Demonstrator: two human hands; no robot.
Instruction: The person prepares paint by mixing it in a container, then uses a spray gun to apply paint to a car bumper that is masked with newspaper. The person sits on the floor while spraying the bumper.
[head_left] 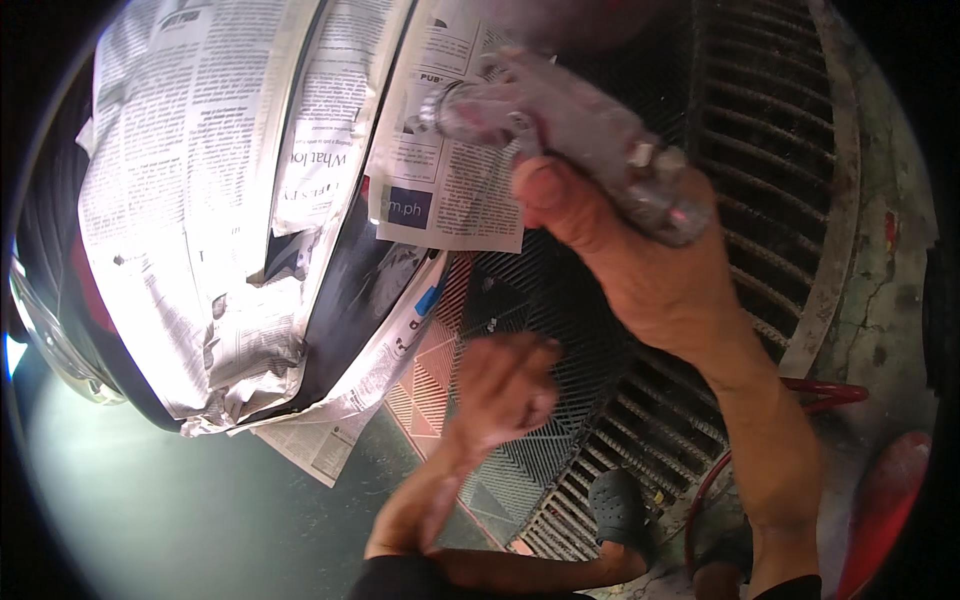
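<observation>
My right hand (655, 290) is closed round a metal spray gun (585, 115), grey and stained with reddish paint. Its nozzle points left, toward the newspaper sheets (180, 200) that cover a vehicle's body. Between the sheets, a dark glossy strip (355, 275) of the body shows, with pale smudges on it. My left hand (508, 390) hangs lower, to the right of the covered body and apart from it. Its fingers are curled in and somewhat blurred, and I see nothing in them.
Beneath my hands lie dark and reddish ribbed floor tiles (430, 385) beside a slatted metal drain grate (765, 170). A red hose (705, 500) runs over the floor near my clog (615, 505). At the right edge is a red object (885, 515).
</observation>
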